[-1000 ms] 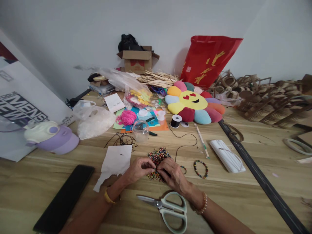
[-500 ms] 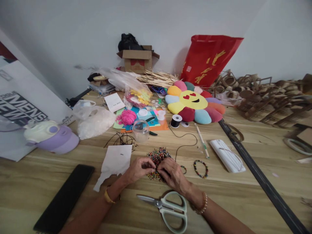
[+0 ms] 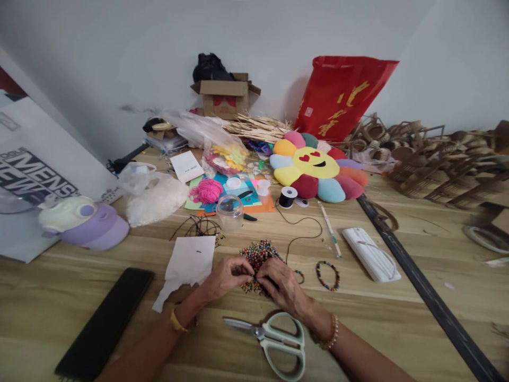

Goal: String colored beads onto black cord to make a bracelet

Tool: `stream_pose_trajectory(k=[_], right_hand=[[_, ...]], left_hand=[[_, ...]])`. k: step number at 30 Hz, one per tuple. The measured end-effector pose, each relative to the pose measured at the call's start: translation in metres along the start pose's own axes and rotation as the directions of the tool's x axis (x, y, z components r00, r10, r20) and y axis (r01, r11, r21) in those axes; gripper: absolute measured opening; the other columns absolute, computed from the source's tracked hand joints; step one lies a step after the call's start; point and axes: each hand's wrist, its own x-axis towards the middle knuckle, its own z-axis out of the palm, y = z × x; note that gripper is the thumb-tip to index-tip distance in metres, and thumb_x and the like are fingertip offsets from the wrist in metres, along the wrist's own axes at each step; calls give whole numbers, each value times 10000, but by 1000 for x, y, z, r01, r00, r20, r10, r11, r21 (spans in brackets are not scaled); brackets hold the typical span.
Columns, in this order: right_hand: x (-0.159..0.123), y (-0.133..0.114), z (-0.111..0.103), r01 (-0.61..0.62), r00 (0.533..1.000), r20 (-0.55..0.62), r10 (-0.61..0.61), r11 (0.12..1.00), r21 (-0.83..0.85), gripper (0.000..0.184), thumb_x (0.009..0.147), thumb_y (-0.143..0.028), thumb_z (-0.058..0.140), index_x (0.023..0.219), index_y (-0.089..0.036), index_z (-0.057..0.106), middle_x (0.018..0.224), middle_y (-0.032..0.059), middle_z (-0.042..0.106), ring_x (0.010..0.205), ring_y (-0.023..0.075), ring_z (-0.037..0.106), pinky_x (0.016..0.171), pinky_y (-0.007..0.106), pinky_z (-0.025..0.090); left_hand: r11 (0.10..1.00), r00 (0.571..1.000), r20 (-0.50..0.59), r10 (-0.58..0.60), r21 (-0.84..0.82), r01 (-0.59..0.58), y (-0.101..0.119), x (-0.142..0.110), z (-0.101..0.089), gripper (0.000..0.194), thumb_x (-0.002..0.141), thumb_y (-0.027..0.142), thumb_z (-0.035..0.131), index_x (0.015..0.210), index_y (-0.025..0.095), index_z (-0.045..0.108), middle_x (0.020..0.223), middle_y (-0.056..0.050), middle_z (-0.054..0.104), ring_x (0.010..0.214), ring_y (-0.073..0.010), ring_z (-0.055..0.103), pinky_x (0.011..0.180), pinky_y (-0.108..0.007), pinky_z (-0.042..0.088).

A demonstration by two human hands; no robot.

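A pile of small multicoloured beads (image 3: 260, 252) lies on the wooden table, and both hands meet over its near part. My left hand (image 3: 229, 276) is closed in a pinch, thumb against fingers; whatever sits between the tips is too small to make out. Fingertips almost touching it, my right hand (image 3: 280, 281) is closed around a black cord (image 3: 304, 220), most of the grip being hidden. A short beaded end (image 3: 299, 276) of that cord shows beyond the right knuckles. To the right lies a round beaded bracelet (image 3: 328, 276).
Scissors (image 3: 260, 333) lie just below the hands. White paper (image 3: 189, 265) and a black slab (image 3: 105, 323) are at left. Behind stand a clear jar (image 3: 229, 215) and a black thread spool (image 3: 287, 198). A white power bank-like block (image 3: 369, 254) lies right.
Almost nothing differs. Both hands keep their pinched pose over the beads, and the table things stay where they were; the view shifts very slightly.
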Motion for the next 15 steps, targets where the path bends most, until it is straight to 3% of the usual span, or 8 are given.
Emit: stream_pose_trajectory(k=[15], right_hand=[[-1,2,1,-9,1000,-23,9,999,-35,134,962,-214,509,941,-195,640,863,66,659,795,181,582,726,326,490]], left_hand=[[1000,1000,-2,-9,-4,9,2,0,0,172,684,280,732,721,118,686,670,-24,637,634,-131,553,615,-237,420]])
